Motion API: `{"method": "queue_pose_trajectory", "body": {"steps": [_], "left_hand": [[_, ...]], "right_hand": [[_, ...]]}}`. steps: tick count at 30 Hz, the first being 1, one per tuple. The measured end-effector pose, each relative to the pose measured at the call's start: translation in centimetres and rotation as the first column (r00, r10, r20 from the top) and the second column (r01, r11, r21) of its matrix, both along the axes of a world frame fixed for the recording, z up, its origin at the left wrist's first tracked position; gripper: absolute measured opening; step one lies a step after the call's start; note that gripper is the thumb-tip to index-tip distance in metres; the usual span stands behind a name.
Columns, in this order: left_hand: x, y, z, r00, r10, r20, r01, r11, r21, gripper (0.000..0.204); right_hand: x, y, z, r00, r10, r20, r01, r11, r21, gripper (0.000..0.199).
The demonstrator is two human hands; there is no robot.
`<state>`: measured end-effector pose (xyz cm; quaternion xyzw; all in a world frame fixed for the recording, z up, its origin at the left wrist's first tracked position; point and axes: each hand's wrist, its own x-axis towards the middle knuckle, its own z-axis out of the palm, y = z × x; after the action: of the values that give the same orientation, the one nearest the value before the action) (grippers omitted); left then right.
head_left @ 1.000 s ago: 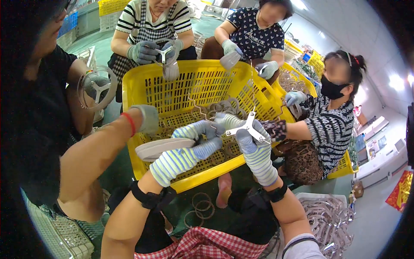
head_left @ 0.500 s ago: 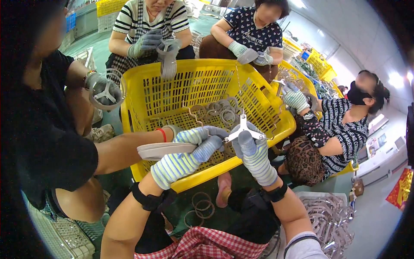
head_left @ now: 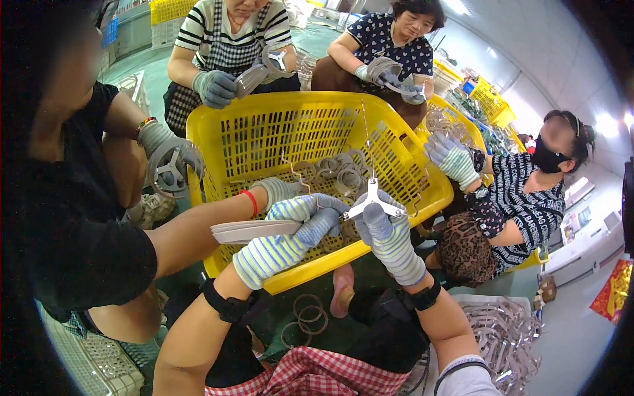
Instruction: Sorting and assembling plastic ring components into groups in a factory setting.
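Over the near side of the yellow crate (head_left: 310, 280), both my hands wear striped gloves. My left hand (head_left: 284, 241) is closed around a stack of flat grey rings (head_left: 251, 232) seen nearly edge-on. Its fingertips meet the left arm of a white three-armed bracket (head_left: 372, 198). My right hand (head_left: 393, 244) pinches that bracket with the thumb on its middle. The bracket's top arm meets the lower end of a thin hanging chain (head_left: 368, 132). Whether a ring is joined to the bracket is hidden by my fingers.
Loose rings (head_left: 347, 175) lie in the crate, with bent wire hooks (head_left: 297, 173) on its sides. A co-worker's gloved hand (head_left: 277, 190) reaches in beside my left hand. Several co-workers sit around. More rings (head_left: 309, 315) lie on the floor; a white bin (head_left: 495, 330) holds metal parts.
My hands stay almost in place; the ring stack looks thinner, more edge-on. The left co-worker's ring has moved down. Co-workers across and at right have shifted their hands and parts.
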<state>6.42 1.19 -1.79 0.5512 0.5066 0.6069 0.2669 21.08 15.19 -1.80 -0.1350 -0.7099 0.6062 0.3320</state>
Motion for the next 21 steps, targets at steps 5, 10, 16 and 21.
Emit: {"method": "queue_pose_trajectory", "body": {"steps": [5,10,16,21], "left_hand": [[0.1,-0.5,1.4,0.984,-0.012,0.179,0.042,0.986,-0.164,0.024],[0.3,0.6,1.2,0.97,-0.01,0.245,0.039,0.993,-0.115,0.029],[-0.8,0.2,0.6,0.993,0.053,0.102,-0.036,0.987,-0.158,0.03],[0.0,0.3,0.2,0.94,-0.329,0.09,0.339,0.872,-0.353,0.027]], "right_hand": [[-0.6,-0.3,0.9,0.999,0.022,0.028,-0.018,0.99,-0.141,0.036],[-0.4,0.7,1.7,0.987,0.022,0.161,-0.001,0.992,-0.128,0.036],[-1.2,0.5,2.3,0.997,0.021,0.075,-0.014,0.996,-0.093,0.031],[-1.0,1.4,0.5,0.987,0.118,-0.109,-0.135,0.978,-0.161,0.026]]}}
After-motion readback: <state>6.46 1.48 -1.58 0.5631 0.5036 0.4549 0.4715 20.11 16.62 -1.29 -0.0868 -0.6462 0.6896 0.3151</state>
